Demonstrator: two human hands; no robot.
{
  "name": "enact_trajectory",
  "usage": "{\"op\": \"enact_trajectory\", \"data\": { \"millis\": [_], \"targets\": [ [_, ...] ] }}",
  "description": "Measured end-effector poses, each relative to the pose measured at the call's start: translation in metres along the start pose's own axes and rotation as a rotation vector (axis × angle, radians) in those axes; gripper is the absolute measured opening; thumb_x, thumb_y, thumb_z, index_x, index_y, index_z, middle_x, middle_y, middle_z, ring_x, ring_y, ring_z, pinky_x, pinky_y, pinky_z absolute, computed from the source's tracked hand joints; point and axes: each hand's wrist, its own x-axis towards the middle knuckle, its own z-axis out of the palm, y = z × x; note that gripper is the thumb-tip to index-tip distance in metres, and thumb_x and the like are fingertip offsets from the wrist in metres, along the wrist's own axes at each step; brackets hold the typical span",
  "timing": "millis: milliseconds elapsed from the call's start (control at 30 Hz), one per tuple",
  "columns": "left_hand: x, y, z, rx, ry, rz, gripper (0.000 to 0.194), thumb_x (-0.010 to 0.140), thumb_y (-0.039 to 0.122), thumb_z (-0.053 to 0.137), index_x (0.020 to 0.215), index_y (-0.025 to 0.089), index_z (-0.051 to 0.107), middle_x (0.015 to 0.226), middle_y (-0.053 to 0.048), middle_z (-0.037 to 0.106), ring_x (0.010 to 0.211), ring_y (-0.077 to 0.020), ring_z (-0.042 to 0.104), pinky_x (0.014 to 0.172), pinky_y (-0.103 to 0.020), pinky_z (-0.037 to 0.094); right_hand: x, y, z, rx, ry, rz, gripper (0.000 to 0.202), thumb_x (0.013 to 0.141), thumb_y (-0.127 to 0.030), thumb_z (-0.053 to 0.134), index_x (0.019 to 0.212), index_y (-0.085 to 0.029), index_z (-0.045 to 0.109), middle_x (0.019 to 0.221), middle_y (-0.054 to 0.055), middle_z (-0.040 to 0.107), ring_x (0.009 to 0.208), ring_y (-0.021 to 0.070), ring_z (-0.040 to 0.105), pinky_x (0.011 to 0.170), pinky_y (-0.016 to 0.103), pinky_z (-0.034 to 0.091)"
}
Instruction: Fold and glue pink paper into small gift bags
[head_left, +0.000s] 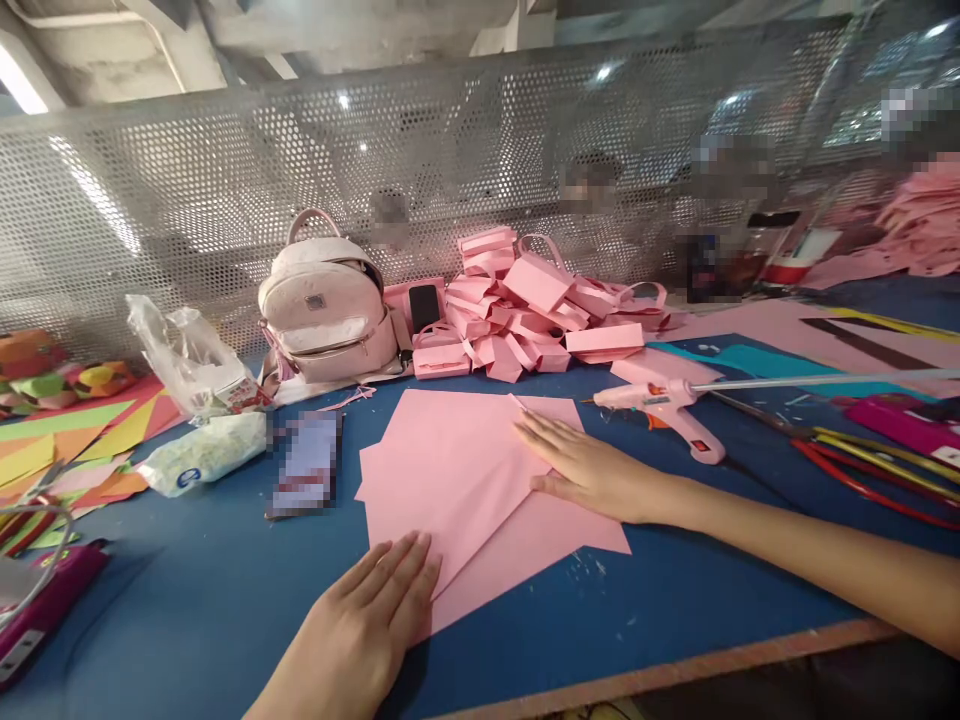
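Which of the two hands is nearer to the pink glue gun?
Right. The right hand lies on the pink paper, just left of the glue gun; the left hand is farther off, at the paper's near-left edge.

A pale, rounded backpack [322, 300] stands far left of centre before a grey perforated metal screen [465, 130]; left, a crumpled clear plastic bag [180, 345] sits beyond a whitish soft packet [214, 452].

Pink paper sheets [450, 460], overlapping askew, on blue tabletop [217, 580].
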Motion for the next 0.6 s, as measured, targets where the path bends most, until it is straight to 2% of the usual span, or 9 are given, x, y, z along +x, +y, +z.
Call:
{"op": "enact_trajectory", "data": {
  "millis": [167, 267, 367, 467, 600],
  "targets": [
    [0.005, -0.002, -0.010, 0.041, -0.090, 0.060, 0.050, 0.091, 0.010, 0.039, 0.138, 0.004, 0.053, 0.137, -0.016, 0.060, 0.122, -0.0274, 0.063, 0.092, -0.037, 0.060, 0.002, 0.001, -0.001, -0.009, 0.045, 0.038, 0.086, 0.093, -0.070, 0.041, 0.158, -0.016, 0.023, 0.165, 0.015, 0.009, 0.150, 0.0366, 0.014, 0.122, 0.056, 0.019],
    [0.006, -0.005, -0.011, 0.061, -0.075, 0.075, 0.047, 0.092, 0.011, 0.039, 0.135, 0.004, 0.056, 0.135, -0.015, 0.062, 0.119, -0.0269, 0.065, 0.090, -0.036, 0.061, 0.000, -0.003, -0.004, -0.026, 0.054, 0.044, 0.086, 0.093, -0.070, 0.040, 0.157, -0.014, 0.024, 0.164, 0.016, 0.012, 0.150, 0.0352, 0.017, 0.122, 0.055, 0.021],
    [0.003, -0.011, -0.010, 0.013, -0.021, 0.043, 0.044, 0.093, 0.010, 0.039, 0.131, 0.008, 0.061, 0.132, -0.010, 0.066, 0.115, -0.0242, 0.068, 0.095, -0.035, 0.058, -0.007, -0.005, -0.011, -0.041, 0.075, 0.017, 0.078, 0.094, -0.065, 0.045, 0.154, -0.016, 0.034, 0.161, 0.015, 0.026, 0.147, 0.0355, 0.027, 0.120, 0.056, 0.026],
    [0.003, -0.021, -0.013, -0.083, -0.008, -0.029, 0.042, 0.093, 0.008, 0.040, 0.128, 0.013, 0.063, 0.126, -0.007, 0.070, 0.110, -0.0218, 0.071, 0.098, -0.033, 0.057, -0.013, -0.004, -0.022, -0.044, 0.097, -0.015, 0.059, 0.095, -0.050, 0.054, 0.145, -0.018, 0.051, 0.152, 0.013, 0.047, 0.139, 0.0345, 0.044, 0.115, 0.053, 0.035],
    [0.021, -0.029, -0.016, -0.280, -0.103, -0.239, 0.040, 0.096, 0.034, 0.053, 0.134, 0.021, 0.059, 0.124, -0.007, 0.071, 0.103, -0.0249, 0.072, 0.086, -0.034, 0.061, -0.013, -0.006, -0.037, -0.012, 0.118, -0.062, 0.038, 0.092, -0.040, 0.060, 0.126, -0.025, 0.067, 0.133, 0.008, 0.065, 0.119, 0.0313, 0.062, 0.100, 0.045, 0.048]
  ]
}}
